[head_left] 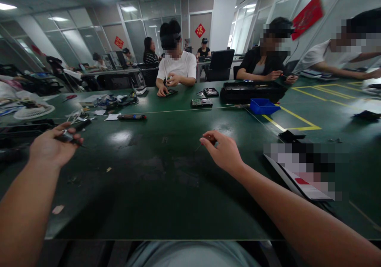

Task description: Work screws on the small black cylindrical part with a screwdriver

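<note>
My left hand (49, 146) is raised at the left with its palm turned up. Its fingers are closed around a screwdriver (67, 136) with a dark grey handle, whose thin tip points right. Over the middle of the green table (143, 211), my right hand (223, 149) pinches a thin metal rod (199, 146) between thumb and fingers. The rod slants down and left; the rest of it is hidden in the hand. Beyond my hands lies a dark pen-shaped tool (132, 117) with a red end, touched by neither hand.
Two hard drives (201, 102) lie near a long black casing (253, 92) and a blue tray (263, 106). Cables and parts (111, 100) clutter the far left. A white-edged panel (285, 175) lies at right. Co-workers sit opposite; one handles a small dark part (171, 92).
</note>
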A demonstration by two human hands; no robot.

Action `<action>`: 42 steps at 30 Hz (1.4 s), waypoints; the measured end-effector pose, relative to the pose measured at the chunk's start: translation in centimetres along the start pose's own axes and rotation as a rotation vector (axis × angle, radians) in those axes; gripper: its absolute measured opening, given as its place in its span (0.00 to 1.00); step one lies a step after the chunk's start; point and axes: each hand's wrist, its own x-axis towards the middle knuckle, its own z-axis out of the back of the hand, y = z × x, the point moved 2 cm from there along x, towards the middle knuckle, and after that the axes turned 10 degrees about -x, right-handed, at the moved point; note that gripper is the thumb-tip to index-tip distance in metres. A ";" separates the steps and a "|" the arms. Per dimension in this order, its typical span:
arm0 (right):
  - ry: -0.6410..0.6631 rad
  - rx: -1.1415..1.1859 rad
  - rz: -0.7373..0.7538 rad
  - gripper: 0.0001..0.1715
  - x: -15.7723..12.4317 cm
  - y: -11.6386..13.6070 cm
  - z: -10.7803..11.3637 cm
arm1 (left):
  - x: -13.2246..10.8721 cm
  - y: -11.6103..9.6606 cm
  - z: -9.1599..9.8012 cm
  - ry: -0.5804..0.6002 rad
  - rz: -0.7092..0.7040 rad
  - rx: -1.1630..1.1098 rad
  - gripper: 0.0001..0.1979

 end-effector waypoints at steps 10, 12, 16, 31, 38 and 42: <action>-0.007 -0.029 0.018 0.09 0.0 0.2 0.4 | -5.2 4.0 -10.9 0.392 0.277 -0.196 0.16; -0.013 -0.027 0.027 0.09 0.0 0.2 0.4 | -6.6 4.9 -12.8 0.461 0.330 -0.211 0.18; -0.022 -0.004 0.031 0.11 0.0 0.1 0.5 | -9.9 6.7 -16.0 0.601 0.427 -0.246 0.21; -0.038 -0.154 0.077 0.14 0.0 -0.4 0.0 | -14.7 16.1 -18.8 0.916 -0.289 0.649 0.14; 0.026 -0.161 0.115 0.14 -0.2 -0.2 -0.2 | -14.2 16.8 -18.3 1.060 -0.363 0.679 0.19; 0.082 -0.159 0.124 0.16 -0.1 0.0 -0.2 | -14.0 16.6 -18.2 1.006 -0.378 0.656 0.17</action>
